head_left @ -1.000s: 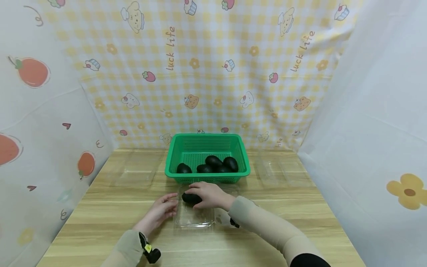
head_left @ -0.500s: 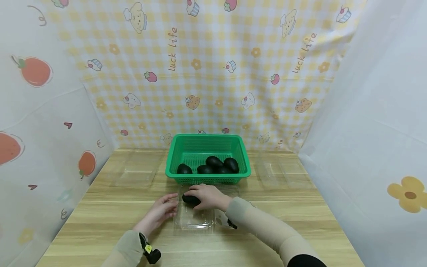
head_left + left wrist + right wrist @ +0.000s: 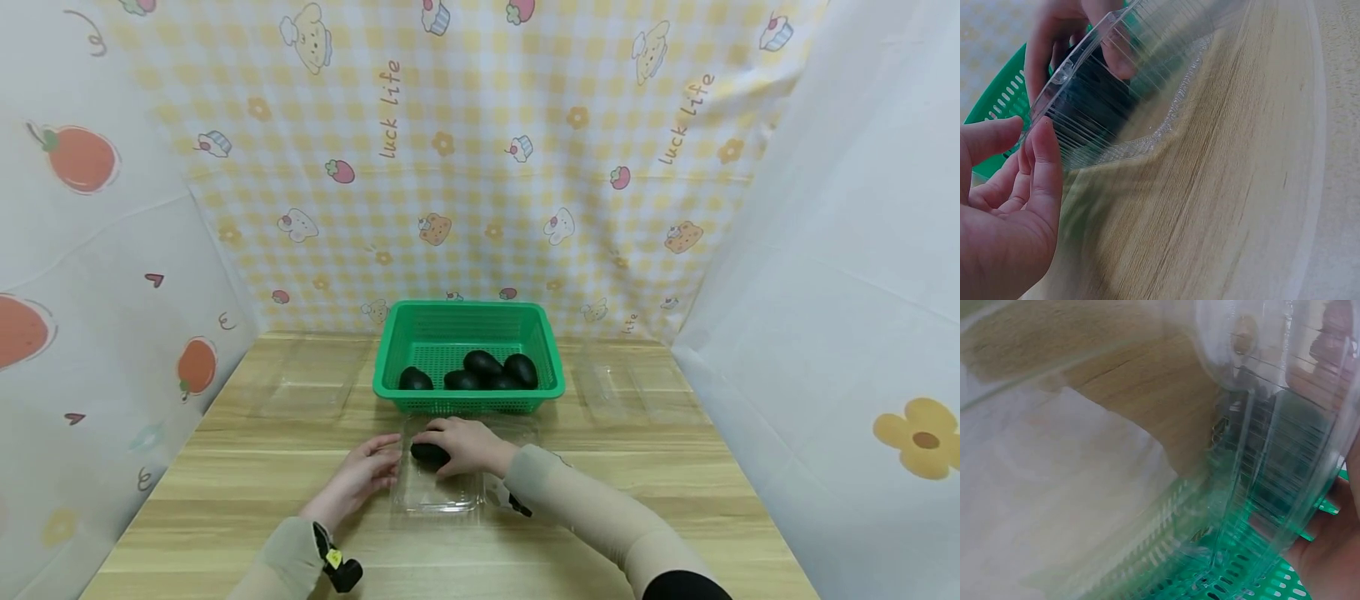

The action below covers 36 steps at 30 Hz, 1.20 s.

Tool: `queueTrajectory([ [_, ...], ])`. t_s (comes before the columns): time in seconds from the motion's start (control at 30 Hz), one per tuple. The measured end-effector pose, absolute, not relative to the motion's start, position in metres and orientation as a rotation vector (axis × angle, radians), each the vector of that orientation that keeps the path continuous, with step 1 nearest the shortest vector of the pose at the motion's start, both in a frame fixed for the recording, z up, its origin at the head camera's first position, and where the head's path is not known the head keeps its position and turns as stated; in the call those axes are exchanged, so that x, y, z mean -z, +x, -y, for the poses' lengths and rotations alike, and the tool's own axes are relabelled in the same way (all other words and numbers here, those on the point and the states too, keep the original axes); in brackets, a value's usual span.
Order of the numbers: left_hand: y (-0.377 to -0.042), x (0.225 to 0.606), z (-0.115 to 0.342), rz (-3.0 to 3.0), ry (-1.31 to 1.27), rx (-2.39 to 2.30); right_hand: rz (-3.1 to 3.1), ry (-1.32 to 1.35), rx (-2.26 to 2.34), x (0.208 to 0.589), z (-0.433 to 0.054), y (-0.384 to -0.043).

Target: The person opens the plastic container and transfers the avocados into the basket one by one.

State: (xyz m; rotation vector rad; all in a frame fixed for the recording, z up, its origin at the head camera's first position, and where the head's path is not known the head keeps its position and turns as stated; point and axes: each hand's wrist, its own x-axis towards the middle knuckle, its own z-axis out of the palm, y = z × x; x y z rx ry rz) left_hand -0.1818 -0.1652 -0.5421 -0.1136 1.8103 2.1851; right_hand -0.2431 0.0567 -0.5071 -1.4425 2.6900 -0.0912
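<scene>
In the head view, my right hand grips a dark oval avocado from above, inside the far part of a clear plastic clamshell box. My left hand is at the box's left side. Seen from the left wrist, the thumb and fingertips of that hand pinch the box's rim, and the avocado shows through the ribbed wall. The right wrist view looks through the clear lid and wall, which blur the avocado and part of the right hand.
Just behind the box stands a green basket with several dark avocados. Other clear boxes lie on the wooden table at the back left and back right. Patterned cloth hangs behind.
My right hand and the avocado have come slightly nearer to me within the box. The left hand stays at the rim.
</scene>
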Motion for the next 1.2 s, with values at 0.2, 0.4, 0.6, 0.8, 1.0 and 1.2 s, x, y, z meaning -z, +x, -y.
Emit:
queueTrajectory([
  [0.2,-0.18,0.539,0.165,-1.813,-0.118,-2.187,-2.679,-1.429,0.109,0.508,-0.057,-0.242],
  [0.4,-0.181,0.541,0.165,-1.814,-0.103,-2.183,-2.66,-1.42,0.129,0.506,-0.056,-0.242],
  [0.6,-0.181,0.54,0.165,-1.809,-0.109,-2.186,-2.643,-1.431,0.147,0.505,-0.056,-0.243],
  [0.8,-0.181,0.54,0.165,-1.809,-0.11,-2.181,-2.64,-1.471,0.136,0.504,-0.056,-0.246],
  [1.0,-0.181,0.54,0.165,-1.816,-0.121,-2.179,-2.648,-1.521,0.142,0.501,-0.057,-0.248],
  [1.2,-0.182,0.541,0.165,-1.81,-0.111,-2.172,-2.653,-1.533,0.148,0.497,-0.058,-0.246],
])
